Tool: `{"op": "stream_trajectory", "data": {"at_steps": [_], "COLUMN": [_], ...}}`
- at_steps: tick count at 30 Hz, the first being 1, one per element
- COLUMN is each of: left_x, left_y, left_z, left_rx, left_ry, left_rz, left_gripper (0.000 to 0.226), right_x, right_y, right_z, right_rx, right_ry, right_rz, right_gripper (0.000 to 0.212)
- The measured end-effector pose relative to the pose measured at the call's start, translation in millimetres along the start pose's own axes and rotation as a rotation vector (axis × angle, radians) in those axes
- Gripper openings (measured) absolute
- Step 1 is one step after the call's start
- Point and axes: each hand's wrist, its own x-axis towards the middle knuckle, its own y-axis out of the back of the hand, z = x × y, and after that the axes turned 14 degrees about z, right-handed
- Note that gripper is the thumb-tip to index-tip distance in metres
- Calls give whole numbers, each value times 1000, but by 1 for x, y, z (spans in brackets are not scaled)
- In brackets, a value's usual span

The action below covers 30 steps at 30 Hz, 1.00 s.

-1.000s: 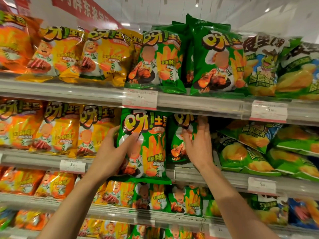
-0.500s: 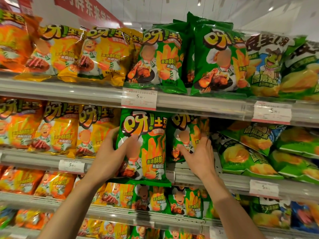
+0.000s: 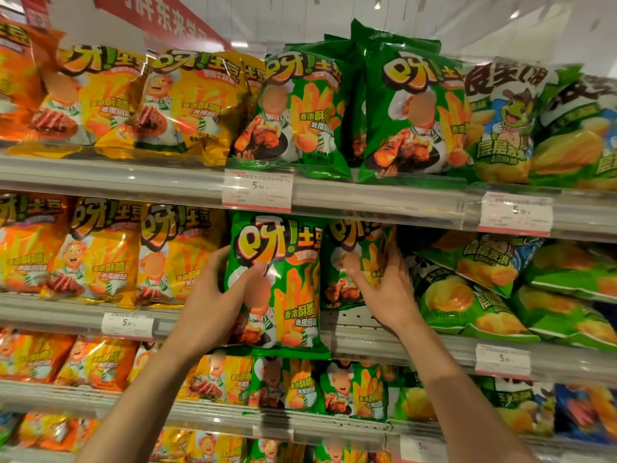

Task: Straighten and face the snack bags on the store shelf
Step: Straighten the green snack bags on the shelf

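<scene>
A green snack bag (image 3: 287, 279) with fries printed on it hangs in front of the middle shelf (image 3: 400, 345), its bottom edge below the shelf lip. My left hand (image 3: 213, 302) is shut on its left side, thumb across the front. To its right a second green snack bag (image 3: 350, 262) stands upright further back on the same shelf. My right hand (image 3: 387, 289) grips that bag's right side, fingers curled round its edge. Part of this bag is hidden behind the front one.
Yellow and orange bags (image 3: 100, 248) fill the shelf to the left. Green wavy-chip bags (image 3: 467, 302) lie tilted to the right. The upper shelf (image 3: 384, 198) carries more green bags (image 3: 300, 108) and a price tag (image 3: 257, 190). Lower shelves hold smaller bags (image 3: 293, 385).
My right hand has come down from the top of the rear green bag to its right side and closed on it. The bag now stands more upright. My left hand stays put.
</scene>
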Motion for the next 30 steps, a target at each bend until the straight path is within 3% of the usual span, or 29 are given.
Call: {"op": "stream_trajectory", "data": {"at_steps": [2,5,9,11,15,18,24,27,30], "left_x": [-2,-8,-17,-16,-3,0,3,4,9], "left_y": [-6,-23,-59,-74,-84,-80,-69,-62,-56], "left_z": [-3,-4,1,4,3,10,-8,-22,-36], "left_rx": [-2,11,21,42,128,72,191,290,384], "left_ry": [-1,13,-32,-62,-70,-101,-394,-561,-614], "left_rz": [-11,-15,-41,-75,-177,-213,31,173,294], "left_gripper": [68,82,72,67,96,83,37,37,46], "right_x": [-5,-24,-50,-50,-29,-12,-22,-40,-60], "right_y": [14,35,47,44,45,46,24,21,16], "right_z": [-7,-20,-40,-41,-36,-33,-23,-23,-29], "right_rx": [50,171,366,367,425,442,293,122,26], "right_ry": [-33,-48,-117,-144,-196,-142,-31,44,152], "right_rz": [21,36,-183,-217,-170,-74,44,194,264], "right_gripper": [106,79,87,88,56,53,71,79,90]}}
